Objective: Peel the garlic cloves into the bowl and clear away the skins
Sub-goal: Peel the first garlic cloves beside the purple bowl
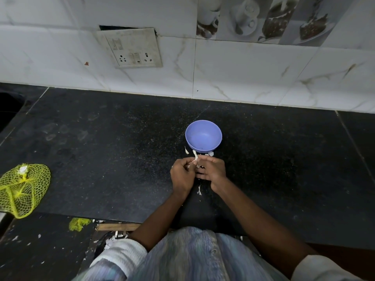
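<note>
Single head view, high, looking steeply down over counter (pixel 121 159).

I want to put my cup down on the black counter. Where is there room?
Room lies right of the purple bowl, and in the wide stretch between it and the yellow net bag. It is crowded just in front of the bowl, where the left hand and right hand peel garlic among skins.

Black speckled stone counter (pixel 121 142) under the hands, running back to a white marble-veined tile wall (pixel 253 78); grimy switch-and-socket plate (pixel 132 48) up and left of them, printed cup-and-cake tiles (pixel 263 19) up and right, dim cool light throughout
</note>
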